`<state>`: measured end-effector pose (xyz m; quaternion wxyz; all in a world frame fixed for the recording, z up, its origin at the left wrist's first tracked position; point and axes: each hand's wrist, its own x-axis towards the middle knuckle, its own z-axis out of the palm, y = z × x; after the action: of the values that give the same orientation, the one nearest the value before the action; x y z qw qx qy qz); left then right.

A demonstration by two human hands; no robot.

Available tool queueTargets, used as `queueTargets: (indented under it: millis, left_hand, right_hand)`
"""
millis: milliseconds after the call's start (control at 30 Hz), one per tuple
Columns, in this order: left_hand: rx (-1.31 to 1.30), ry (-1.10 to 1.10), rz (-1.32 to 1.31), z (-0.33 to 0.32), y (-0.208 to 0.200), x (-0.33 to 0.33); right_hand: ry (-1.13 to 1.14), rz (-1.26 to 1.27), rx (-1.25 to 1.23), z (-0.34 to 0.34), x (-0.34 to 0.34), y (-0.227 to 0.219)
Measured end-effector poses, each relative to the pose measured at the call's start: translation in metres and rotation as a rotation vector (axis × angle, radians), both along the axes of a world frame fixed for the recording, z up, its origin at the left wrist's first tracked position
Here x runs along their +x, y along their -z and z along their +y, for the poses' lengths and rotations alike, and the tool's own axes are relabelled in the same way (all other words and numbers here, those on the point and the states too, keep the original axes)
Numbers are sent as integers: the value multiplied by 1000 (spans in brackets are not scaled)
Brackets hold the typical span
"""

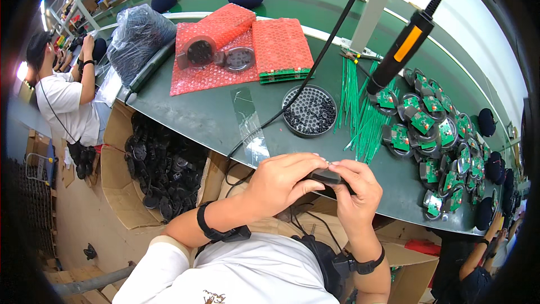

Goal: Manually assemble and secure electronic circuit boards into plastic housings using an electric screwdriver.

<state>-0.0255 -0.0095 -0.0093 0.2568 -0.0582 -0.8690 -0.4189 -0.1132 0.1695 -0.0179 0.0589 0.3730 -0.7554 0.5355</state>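
Small black part (326, 178) is pinched between left hand (279, 183) and right hand (355, 190), both sets of fingers clenched on it, held just off the near edge of the bench (214, 112), likely for close fitting. Parts dish (309, 110) sits just beyond on the bench; soldering iron (400, 52) hangs above-right, within reach.

Long green workbench (214, 118) (curving away) — cardboard boxes (121, 191) on the floor.

Single head-worn fisheye, looking down, close over workbench (214, 118)
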Motion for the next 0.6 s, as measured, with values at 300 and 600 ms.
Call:
queueTargets:
  millis: [300,600]
  left_hand:
    - [129,4,-95,1,-4,2]
    - [188,24,-98,1,-8,3]
  right_hand:
    - [-13,108,-26,-2,-3,1]
    - [-30,163,-36,-4,-3,-1]
